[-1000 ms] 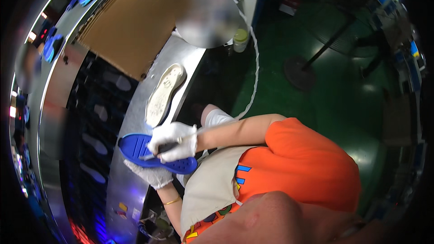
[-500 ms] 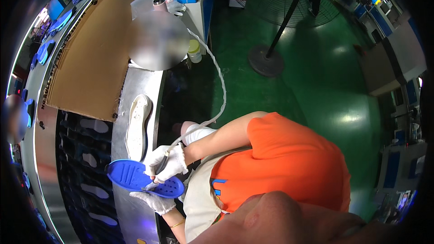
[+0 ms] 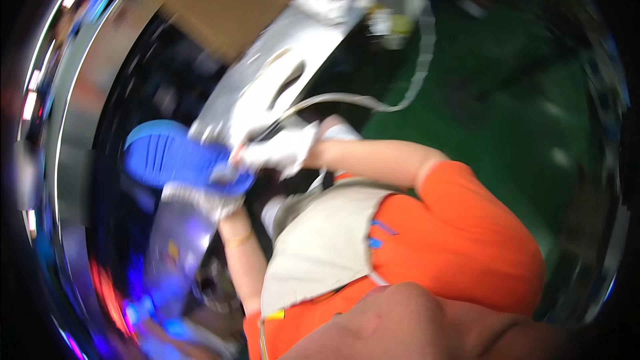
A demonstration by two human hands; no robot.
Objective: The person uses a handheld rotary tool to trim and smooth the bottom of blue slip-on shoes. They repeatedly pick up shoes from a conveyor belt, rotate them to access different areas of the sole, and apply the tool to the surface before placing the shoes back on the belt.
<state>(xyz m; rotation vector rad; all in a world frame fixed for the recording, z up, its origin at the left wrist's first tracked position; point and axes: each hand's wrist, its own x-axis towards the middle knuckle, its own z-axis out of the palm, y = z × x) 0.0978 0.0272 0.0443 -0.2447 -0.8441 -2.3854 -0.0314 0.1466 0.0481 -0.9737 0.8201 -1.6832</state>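
Observation:
My left hand (image 3: 200, 201), in a white glove, grips a blue shoe sole (image 3: 160, 159) from its near side. The sole's ribbed face points up. In my gloved right hand (image 3: 285, 149) is a pen-like hand tool with a dark handle (image 3: 269, 132), joined to a white hose (image 3: 343, 98). Its tip end is close to the narrower end of the sole; blur hides whether it touches. Just beyond my right hand, a white shoe (image 3: 257, 103) lies on the metal bench (image 3: 217, 103), smeared by motion.
A cardboard sheet (image 3: 233, 0) covers the far part of the bench. To the left runs a dark, patterned surface (image 3: 163, 87) beside a metal rail. A container with a yellow-green part (image 3: 398, 27) stands at the far end, and green floor (image 3: 453, 133) spreads to the right.
The whole view has swung and blurred. The sole and both hands appear higher and farther left, with the sole now over the dark surface. Both grips look the same.

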